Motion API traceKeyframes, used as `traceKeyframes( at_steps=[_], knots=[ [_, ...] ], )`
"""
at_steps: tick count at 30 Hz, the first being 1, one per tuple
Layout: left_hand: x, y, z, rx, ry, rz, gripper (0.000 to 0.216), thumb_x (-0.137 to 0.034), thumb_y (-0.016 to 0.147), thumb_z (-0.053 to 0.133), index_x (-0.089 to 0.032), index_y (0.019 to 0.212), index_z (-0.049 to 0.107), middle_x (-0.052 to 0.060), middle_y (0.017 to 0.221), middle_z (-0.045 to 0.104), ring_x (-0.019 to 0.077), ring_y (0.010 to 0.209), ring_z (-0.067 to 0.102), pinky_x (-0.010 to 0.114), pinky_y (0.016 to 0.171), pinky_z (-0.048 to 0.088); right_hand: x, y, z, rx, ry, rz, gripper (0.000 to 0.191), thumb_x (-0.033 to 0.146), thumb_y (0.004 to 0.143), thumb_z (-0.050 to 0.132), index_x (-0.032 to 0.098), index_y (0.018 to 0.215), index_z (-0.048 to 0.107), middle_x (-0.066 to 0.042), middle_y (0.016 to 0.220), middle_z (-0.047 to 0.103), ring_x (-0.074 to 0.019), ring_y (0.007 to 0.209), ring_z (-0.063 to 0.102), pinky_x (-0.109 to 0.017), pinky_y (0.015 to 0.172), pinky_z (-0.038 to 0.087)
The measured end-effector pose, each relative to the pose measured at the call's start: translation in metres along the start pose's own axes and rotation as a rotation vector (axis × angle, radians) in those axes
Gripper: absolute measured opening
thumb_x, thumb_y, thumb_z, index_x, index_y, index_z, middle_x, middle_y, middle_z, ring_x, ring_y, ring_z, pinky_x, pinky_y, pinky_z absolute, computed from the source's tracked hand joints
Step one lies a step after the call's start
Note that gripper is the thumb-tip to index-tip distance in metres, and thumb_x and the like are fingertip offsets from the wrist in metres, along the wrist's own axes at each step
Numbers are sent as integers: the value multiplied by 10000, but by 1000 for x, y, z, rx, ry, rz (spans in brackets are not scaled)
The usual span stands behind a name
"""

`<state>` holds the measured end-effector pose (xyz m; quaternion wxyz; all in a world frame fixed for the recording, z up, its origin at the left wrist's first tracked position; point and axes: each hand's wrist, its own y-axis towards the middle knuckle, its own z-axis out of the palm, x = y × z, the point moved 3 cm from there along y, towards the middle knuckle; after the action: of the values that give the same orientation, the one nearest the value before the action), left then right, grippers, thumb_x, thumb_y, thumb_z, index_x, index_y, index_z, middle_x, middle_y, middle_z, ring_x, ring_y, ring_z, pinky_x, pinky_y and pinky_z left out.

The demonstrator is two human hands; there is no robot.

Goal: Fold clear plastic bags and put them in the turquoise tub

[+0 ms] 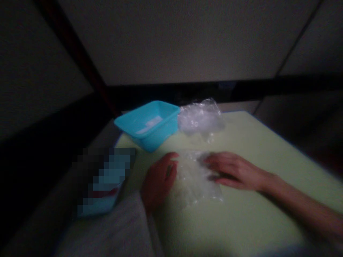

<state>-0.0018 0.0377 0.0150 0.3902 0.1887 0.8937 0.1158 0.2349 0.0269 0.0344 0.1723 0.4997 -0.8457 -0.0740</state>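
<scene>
Clear bag (pixel 191 187) lay flat on the table (pixel 246 221), between the hands. Left hand (pixel 160 180) was at its nine o'clock edge, fingers curled; could not tell whether it gripped. Right hand (pixel 233 169) was at its three o'clock, thumb and fingers parted. Blue basket (pixel 151 140) stood at eleven o'clock, crumpled plastic (pixel 199 118) at twelve.

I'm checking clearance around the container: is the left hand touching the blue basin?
Apart. In the head view, a strip of yellow tabletop shows between the left hand and the blue basin.
</scene>
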Motion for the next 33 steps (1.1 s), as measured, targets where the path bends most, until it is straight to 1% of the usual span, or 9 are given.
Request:
traceKeyframes(
  at_steps=[2,5,7,10,15,18,23,28,33],
  knots=[
    [-3,1,-2,-34,-141,-30,177,-226,873,427,-180,1002,539,73,992,675,192,838,681,317,733,515,11,-1,-4,21,42,-116,242,349,919,482,171,1015,616,-88,1094,628,-200,1018,556,-367,858,448],
    [-3,2,0,-19,-316,-100,146,-231,873,423,-182,980,510,42,922,683,154,698,690,267,633,518,22,-3,-4,62,29,-158,219,370,875,549,167,851,626,-62,912,621,-177,813,537,-330,702,433],
    [-1,2,4,24,-329,-128,143,-239,873,428,-184,983,501,23,854,685,148,651,687,258,605,512,27,-4,-1,109,-16,-162,228,371,854,571,170,753,605,-47,831,599,-174,762,510,-332,675,411],
    [3,1,8,63,-292,-138,132,-236,868,436,-192,973,505,13,823,683,152,658,691,251,594,507,33,-6,3,152,-104,-162,237,325,852,561,178,666,570,-38,770,578,-175,736,487,-341,682,394],
    [2,0,5,31,-304,-141,125,-248,866,447,-193,960,510,14,822,679,156,661,692,250,585,508,39,-7,5,163,-197,-189,258,213,875,507,187,623,552,-17,718,549,-169,710,474,-341,663,361],
    [1,0,3,14,-301,-164,127,-262,865,457,-194,960,506,10,802,677,157,652,691,251,579,511,40,-9,7,153,-228,-189,242,167,881,490,182,655,575,-17,718,551,-165,702,471,-341,658,348],
    [2,1,3,13,-281,-194,130,-258,857,461,-191,959,505,4,767,678,159,642,689,250,572,512,41,-10,10,131,-205,-169,227,142,891,476,177,711,610,-26,717,575,-160,699,477,-329,661,342],
    [3,0,2,14,-270,-183,145,-261,855,461,-190,971,510,1,773,684,155,678,689,248,603,518,42,-10,9,157,-208,-170,208,164,888,499,170,715,613,-27,715,582,-161,696,489,-334,646,340],
    [5,-1,3,10,-215,-180,159,-252,846,455,-193,978,523,-5,751,687,152,674,684,242,606,509,47,-12,9,169,-236,-170,199,127,888,495,163,734,615,-34,738,597,-163,710,493,-334,666,341]
  ],
)
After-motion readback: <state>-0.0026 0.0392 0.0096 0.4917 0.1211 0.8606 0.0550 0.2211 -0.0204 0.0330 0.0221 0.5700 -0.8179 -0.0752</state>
